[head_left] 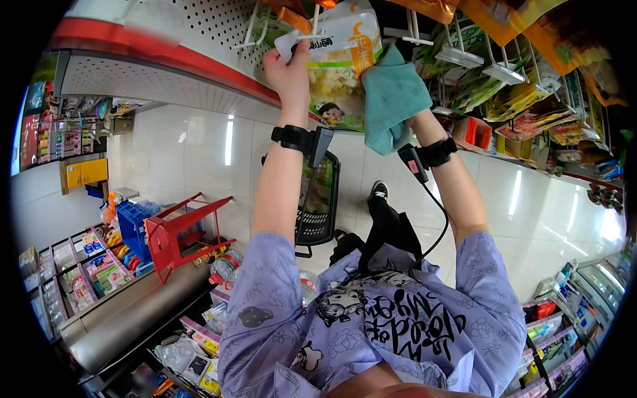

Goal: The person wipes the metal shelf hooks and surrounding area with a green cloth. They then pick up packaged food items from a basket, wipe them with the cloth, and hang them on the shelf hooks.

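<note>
Up at the display rack, my left hand (pixel 290 76) pinches the upper left corner of a snack bag (pixel 335 76). The bag is white and yellow-orange at the top, with pale cubes showing lower down. It hangs by a hook on the rack. A teal cloth (pixel 393 96) covers most of my right hand (pixel 419 122), whose fingers are hidden behind it. The cloth lies against the bag's right side. Both wrists wear black straps with small devices.
Hooks with orange packets (pixel 494 30) and green packets hang at the upper right. A white pegboard shelf (pixel 166 83) with a red edge runs left. Below stands a black basket (pixel 318 229) on the tiled floor (pixel 199 152). A red stool (pixel 182 232) and blue crate (pixel 133 225) are farther left.
</note>
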The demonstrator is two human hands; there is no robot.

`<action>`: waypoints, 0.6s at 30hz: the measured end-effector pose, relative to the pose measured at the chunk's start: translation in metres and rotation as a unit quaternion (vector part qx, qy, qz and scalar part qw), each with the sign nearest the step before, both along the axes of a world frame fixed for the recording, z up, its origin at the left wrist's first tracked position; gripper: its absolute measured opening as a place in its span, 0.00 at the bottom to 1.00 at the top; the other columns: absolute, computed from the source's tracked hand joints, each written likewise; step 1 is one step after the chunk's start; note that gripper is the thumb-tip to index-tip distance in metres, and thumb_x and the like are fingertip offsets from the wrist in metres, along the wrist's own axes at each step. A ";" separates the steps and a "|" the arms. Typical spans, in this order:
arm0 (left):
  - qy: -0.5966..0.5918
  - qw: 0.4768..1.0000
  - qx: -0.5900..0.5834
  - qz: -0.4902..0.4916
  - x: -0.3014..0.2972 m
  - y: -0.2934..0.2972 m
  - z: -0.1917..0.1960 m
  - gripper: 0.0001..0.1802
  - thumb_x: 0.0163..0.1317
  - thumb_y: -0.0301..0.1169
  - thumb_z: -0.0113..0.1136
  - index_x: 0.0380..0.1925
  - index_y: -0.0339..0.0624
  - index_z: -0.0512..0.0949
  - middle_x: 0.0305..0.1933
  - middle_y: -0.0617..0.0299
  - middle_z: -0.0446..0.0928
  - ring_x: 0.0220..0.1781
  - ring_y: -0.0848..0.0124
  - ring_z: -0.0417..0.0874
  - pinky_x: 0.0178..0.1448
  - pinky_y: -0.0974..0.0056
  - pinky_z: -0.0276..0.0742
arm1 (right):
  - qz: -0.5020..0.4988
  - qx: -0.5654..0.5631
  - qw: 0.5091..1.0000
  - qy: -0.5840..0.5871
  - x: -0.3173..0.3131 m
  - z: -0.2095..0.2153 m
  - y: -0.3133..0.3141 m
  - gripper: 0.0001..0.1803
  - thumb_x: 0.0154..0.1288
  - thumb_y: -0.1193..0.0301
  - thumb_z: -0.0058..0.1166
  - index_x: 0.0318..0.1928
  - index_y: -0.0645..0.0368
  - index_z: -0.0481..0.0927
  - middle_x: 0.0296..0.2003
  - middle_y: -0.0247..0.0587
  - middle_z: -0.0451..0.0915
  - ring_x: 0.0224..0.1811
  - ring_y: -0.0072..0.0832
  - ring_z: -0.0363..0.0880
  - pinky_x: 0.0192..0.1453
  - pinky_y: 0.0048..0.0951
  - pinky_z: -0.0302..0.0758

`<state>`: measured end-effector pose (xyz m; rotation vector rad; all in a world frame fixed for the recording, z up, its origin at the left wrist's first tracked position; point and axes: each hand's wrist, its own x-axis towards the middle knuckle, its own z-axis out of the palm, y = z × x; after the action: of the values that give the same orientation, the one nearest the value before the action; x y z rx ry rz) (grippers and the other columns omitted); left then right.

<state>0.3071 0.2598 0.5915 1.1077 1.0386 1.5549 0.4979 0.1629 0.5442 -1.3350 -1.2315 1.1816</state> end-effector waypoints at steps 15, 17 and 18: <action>0.036 0.986 0.054 -0.155 -0.037 -0.015 -0.030 0.26 0.51 0.28 0.64 0.46 0.31 0.63 0.47 0.53 0.71 0.47 0.72 0.73 0.52 0.70 0.68 | -0.097 -0.157 0.981 0.059 0.022 -0.054 -0.264 0.22 0.52 0.67 0.57 0.49 0.56 0.71 0.40 0.35 0.75 0.42 0.26 0.72 0.42 0.28 0.71; 0.090 0.981 0.030 -0.171 -0.059 -0.035 -0.039 0.32 0.53 0.31 0.63 0.51 0.32 0.56 0.52 0.50 0.66 0.52 0.68 0.70 0.55 0.69 0.67 | -0.119 -0.192 0.972 0.064 0.004 -0.063 -0.297 0.22 0.52 0.68 0.57 0.49 0.56 0.71 0.40 0.35 0.75 0.41 0.26 0.72 0.42 0.28 0.71; 0.118 0.982 0.047 -0.139 -0.072 -0.049 -0.048 0.29 0.53 0.33 0.63 0.49 0.31 0.60 0.50 0.50 0.68 0.52 0.68 0.71 0.54 0.69 0.67 | -0.127 -0.206 0.968 0.066 -0.006 -0.068 -0.309 0.22 0.51 0.68 0.57 0.49 0.56 0.71 0.40 0.35 0.75 0.41 0.26 0.72 0.42 0.28 0.71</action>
<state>0.2352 0.2111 0.5440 1.4644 0.9233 1.2809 0.4922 -0.1465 0.4760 -1.6321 -0.7142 1.3595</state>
